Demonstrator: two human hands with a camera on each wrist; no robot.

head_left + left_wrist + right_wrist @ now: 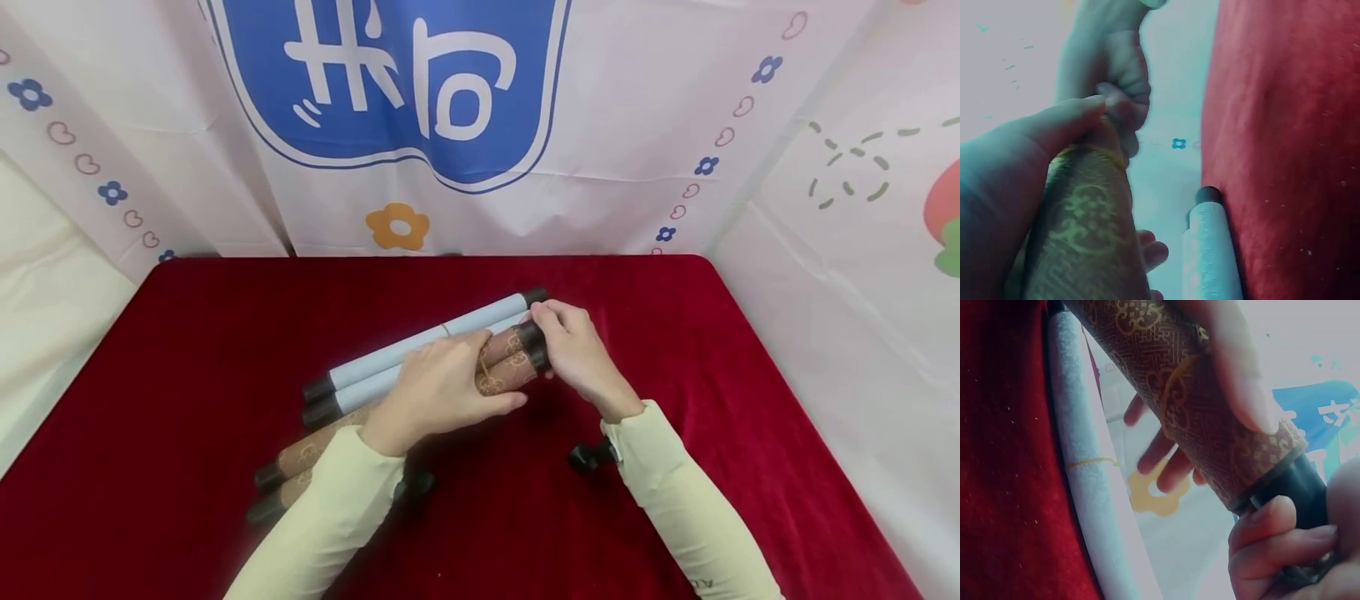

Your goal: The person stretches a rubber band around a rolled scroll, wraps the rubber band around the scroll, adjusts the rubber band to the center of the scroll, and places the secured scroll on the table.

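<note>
A pair of brown scrolls (508, 373) with gold patterning and black end knobs slants across the table in the head view. My left hand (438, 383) grips them near their upper right end, beside a thin yellow band (1169, 397). The black knobs (1300, 490) at that end are held in the curled fingers of my right hand (581, 354). Just behind lie two pale blue scrolls (420, 342) with black ends, a thin band around them. My left forearm hides part of the brown scrolls' lower length.
Dark red cloth (675, 500) covers the table. A white printed curtain (615, 167) with a blue emblem stands along the back edge, and another white sheet (840, 275) borders the right side. Black wrist cameras (588, 457) sit under both sleeves.
</note>
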